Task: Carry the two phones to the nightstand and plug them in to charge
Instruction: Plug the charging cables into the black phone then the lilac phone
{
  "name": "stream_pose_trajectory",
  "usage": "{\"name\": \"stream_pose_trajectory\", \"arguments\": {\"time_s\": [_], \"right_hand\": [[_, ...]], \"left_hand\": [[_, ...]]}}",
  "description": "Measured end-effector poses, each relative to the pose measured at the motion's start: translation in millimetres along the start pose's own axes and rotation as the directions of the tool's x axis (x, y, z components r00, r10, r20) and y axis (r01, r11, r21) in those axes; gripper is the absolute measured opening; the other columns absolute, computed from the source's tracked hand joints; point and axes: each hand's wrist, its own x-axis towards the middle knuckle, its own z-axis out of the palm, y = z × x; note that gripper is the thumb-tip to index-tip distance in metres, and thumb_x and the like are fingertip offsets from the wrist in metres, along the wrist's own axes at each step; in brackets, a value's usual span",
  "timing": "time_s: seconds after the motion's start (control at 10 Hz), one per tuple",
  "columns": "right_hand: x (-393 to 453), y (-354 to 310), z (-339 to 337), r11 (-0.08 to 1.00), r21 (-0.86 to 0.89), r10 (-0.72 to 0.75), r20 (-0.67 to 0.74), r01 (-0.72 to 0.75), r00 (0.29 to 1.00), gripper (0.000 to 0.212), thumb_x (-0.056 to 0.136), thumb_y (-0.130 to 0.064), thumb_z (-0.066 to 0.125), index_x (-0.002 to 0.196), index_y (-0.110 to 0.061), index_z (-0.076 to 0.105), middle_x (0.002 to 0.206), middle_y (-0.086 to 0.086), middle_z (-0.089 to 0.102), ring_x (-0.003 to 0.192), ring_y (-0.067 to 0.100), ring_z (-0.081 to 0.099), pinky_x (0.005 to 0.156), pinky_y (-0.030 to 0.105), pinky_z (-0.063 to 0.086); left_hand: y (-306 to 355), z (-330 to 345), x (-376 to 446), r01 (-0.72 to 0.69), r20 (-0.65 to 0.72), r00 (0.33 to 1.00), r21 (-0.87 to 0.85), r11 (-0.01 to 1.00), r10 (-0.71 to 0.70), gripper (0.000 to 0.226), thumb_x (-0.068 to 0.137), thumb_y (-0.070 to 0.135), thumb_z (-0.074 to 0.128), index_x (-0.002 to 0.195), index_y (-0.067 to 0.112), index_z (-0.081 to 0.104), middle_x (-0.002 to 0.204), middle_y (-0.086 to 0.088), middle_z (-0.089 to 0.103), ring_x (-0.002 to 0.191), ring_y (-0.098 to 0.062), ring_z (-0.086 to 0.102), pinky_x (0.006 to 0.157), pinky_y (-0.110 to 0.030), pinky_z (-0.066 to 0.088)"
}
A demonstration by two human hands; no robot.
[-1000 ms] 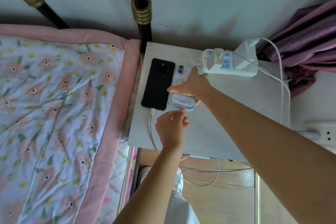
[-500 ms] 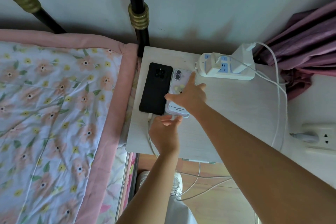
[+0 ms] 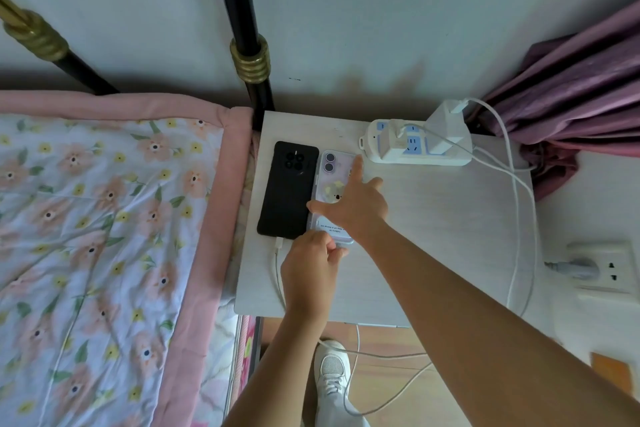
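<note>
A black phone [image 3: 287, 194] lies face down on the left side of the white nightstand [image 3: 433, 236], with a white cable [image 3: 278, 253] plugged into its near end. Beside it on the right lies a lilac phone [image 3: 330, 170], also face down. My right hand [image 3: 356, 208] rests on the lilac phone with fingers spread, holding it flat. At that phone's near edge, my left hand [image 3: 308, 274] has its fingers pinched together; the plug between them is hidden.
A white power strip [image 3: 415, 149] with a charger adapter [image 3: 446, 128] sits at the nightstand's back. Cables trail over the right and front edges. A floral quilt [image 3: 104, 236] borders the left, a black bedpost [image 3: 251, 62] stands behind, a purple curtain [image 3: 571, 97] and a wall socket [image 3: 602, 267] are on the right.
The lilac phone, lifted at its near end a second ago, now lies flat beside the black one. My right hand has spread over it and my left hand has moved up to its near edge.
</note>
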Motion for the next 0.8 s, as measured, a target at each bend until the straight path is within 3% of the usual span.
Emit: {"name": "stream_pose_trajectory", "arguments": {"time_s": [0.1,0.3,0.5,0.6,0.7,0.8], "right_hand": [[-0.1,3.1,2.1,1.000,0.012,0.013,-0.024,-0.013,1.000,0.118,0.069,-0.073,0.062,0.150,-0.025,-0.009,0.128,0.017,0.037,0.078,0.021,0.044,0.059,0.028,0.038],[-1.0,8.8,4.8,0.998,-0.035,0.047,-0.063,-0.049,0.997,0.121,0.066,-0.075,0.061,0.151,-0.024,-0.010,0.120,0.015,0.039,0.079,0.021,0.044,0.060,0.027,0.038],[-3.5,9.5,6.4,0.990,-0.133,0.029,-0.081,-0.040,0.996,0.120,0.067,-0.081,0.050,0.150,-0.021,-0.013,0.117,0.014,0.041,0.081,0.020,0.047,0.061,0.026,0.041],[-3.5,11.6,6.9,0.990,-0.135,0.029,-0.054,-0.036,0.998,0.118,0.069,-0.081,0.049,0.150,-0.022,-0.013,0.120,0.015,0.041,0.095,0.024,0.055,0.065,0.030,0.043],[2.4,15.9,-3.1,0.992,-0.127,-0.013,-0.037,0.008,0.999,0.102,0.078,-0.076,0.043,0.151,-0.023,-0.004,0.125,0.014,0.042,0.105,0.028,0.056,0.070,0.032,0.043],[-2.2,23.5,-23.2,0.996,-0.045,-0.082,0.028,0.083,0.996,0.073,0.086,-0.061,0.050,0.143,-0.021,0.031,0.130,0.010,0.044,0.112,0.029,0.054,0.078,0.033,0.041]], "left_hand": [[-2.7,2.5,0.1,-0.003,-0.005,1.000,-0.021,1.000,0.002,0.024,0.066,0.025,0.082,0.063,0.016,0.060,0.067,0.002,0.065,0.065,-0.015,0.058,0.048,-0.008,0.020],[1.1,12.0,-2.7,0.005,0.003,1.000,-0.034,0.999,-0.005,0.017,0.070,0.022,0.078,0.066,0.015,0.063,0.069,-0.001,0.064,0.066,-0.018,0.058,0.051,-0.022,0.033],[4.5,8.3,-1.8,0.021,0.000,1.000,0.036,0.999,-0.021,0.017,0.065,0.028,0.078,0.065,0.020,0.064,0.068,0.003,0.065,0.065,-0.015,0.058,0.043,-0.013,0.018],[5.8,7.0,1.2,-0.017,0.007,1.000,0.124,0.992,0.016,0.020,0.064,0.036,0.080,0.066,0.022,0.067,0.070,0.005,0.067,0.066,-0.011,0.058,0.044,-0.010,0.012],[8.5,-4.3,8.8,-0.023,0.053,0.998,0.111,0.994,0.018,0.029,0.071,0.053,0.071,0.076,0.024,0.068,0.076,0.010,0.065,0.071,-0.008,0.057,0.044,-0.014,0.021],[18.7,-29.1,16.3,0.003,0.051,0.999,0.001,1.000,-0.003,0.034,0.083,0.055,0.056,0.072,0.024,0.061,0.071,0.011,0.055,0.070,-0.010,0.053,0.047,-0.021,0.028]]}}
